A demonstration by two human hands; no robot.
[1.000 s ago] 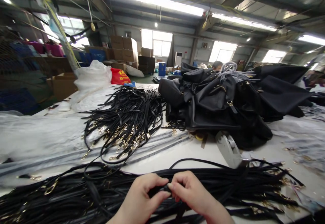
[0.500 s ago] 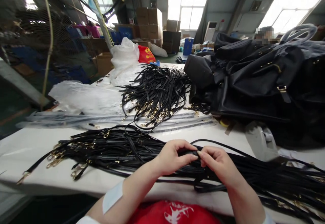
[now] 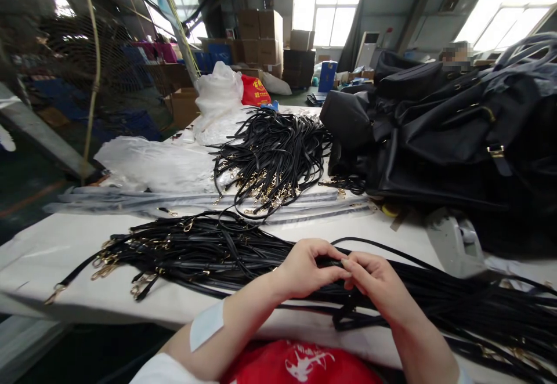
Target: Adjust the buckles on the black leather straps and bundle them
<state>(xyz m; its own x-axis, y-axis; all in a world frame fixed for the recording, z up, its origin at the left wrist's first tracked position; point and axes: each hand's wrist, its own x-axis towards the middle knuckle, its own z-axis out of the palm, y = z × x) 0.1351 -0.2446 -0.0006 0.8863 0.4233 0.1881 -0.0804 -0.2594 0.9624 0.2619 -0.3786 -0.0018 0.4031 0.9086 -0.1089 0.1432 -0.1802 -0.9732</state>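
Note:
My left hand (image 3: pixel 307 269) and my right hand (image 3: pixel 373 279) meet over a long bundle of black straps (image 3: pixel 209 253) lying across the white table (image 3: pixel 78 242). Both pinch the same black strap (image 3: pixel 333 263) between thumb and fingers, fingertips nearly touching. The straps end in gold clasps (image 3: pixel 104 262) at the left. A thin black strap loop (image 3: pixel 383 246) arcs out beyond my right hand.
A second heap of black straps with gold clasps (image 3: pixel 270 158) lies mid-table. Black bags (image 3: pixel 439 129) are piled at the right, with a grey tool (image 3: pixel 455 242) in front. White plastic bags (image 3: pixel 161 163) sit at the left. Another person (image 3: pixel 455 53) is behind the bags.
The camera has tilted down and left, so more of the table's near edge and my arms show. My hands stay pinched together on the strap.

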